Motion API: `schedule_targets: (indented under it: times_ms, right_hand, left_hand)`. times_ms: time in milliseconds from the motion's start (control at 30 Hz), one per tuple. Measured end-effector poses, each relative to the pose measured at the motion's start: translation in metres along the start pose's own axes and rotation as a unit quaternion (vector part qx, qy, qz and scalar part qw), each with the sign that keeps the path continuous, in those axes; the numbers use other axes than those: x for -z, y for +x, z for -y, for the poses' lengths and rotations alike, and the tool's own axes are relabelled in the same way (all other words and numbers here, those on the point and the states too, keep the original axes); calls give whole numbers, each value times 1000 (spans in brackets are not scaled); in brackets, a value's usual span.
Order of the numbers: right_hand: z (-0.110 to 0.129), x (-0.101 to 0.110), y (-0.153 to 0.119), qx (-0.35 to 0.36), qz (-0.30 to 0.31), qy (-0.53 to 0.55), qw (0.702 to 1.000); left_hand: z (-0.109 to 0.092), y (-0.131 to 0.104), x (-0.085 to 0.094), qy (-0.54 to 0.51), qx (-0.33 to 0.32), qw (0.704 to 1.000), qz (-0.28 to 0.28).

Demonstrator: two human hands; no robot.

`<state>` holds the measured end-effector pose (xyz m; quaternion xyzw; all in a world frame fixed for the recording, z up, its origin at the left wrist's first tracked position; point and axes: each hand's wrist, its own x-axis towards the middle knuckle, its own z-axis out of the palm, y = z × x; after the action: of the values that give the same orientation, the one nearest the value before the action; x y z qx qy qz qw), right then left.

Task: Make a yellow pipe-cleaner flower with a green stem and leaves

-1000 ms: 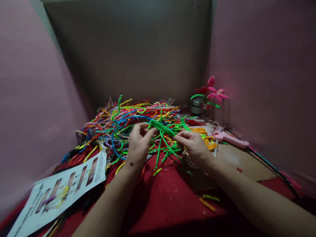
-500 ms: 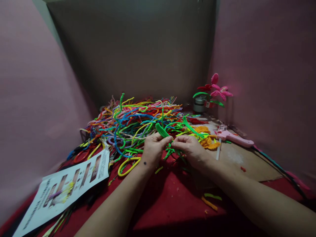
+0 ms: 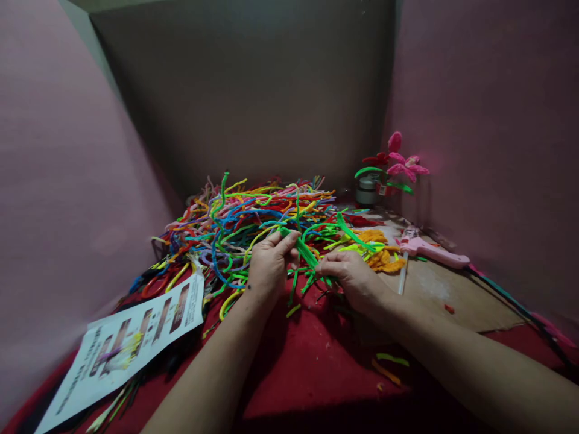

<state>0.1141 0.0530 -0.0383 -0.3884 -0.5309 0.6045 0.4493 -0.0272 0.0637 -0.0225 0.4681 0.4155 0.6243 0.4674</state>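
A flat green fuzzy strip (image 3: 307, 252) slants down to the right between both hands. Its upper left end is pinched by my left hand (image 3: 272, 259), thumb on top. Near its lower right end, the fingertips of my right hand (image 3: 346, 270) close on it. Behind the hands lies a large tangled heap of multicoloured pipe cleaners (image 3: 253, 211). Another green piece (image 3: 350, 232) rests just beyond my right hand, beside orange fuzzy pieces (image 3: 384, 260).
A pink glue gun (image 3: 434, 252) lies on cardboard (image 3: 470, 301) at the right. Pink flowers (image 3: 409, 166) stand by a grey jar (image 3: 366, 190). A printed sheet (image 3: 131, 340) lies at the left on red cloth (image 3: 312, 374), with green and orange scraps (image 3: 391, 360) nearer me.
My left hand has moved left and slightly down, away from my right hand. More of the green strip shows between them. The view has shifted slightly.
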Motion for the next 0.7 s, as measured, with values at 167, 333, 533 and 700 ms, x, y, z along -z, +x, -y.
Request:
schedule_targets:
  times_ms: [167, 333, 533, 700]
  right_hand:
    - [1, 2, 1, 11, 13, -13, 1000]
    - [3, -1, -2, 10, 17, -31, 999]
    - [2, -2, -5, 8, 30, -31, 999]
    - [5, -1, -5, 18, 16, -53, 998]
  left_hand:
    - [-8, 0, 4, 32, -1, 999, -3]
    - [-11, 0, 5, 95, -9, 994, -45]
    - [-10, 2, 10, 108, -46, 990, -77]
    - [-17, 3, 15, 76, -32, 995, -64]
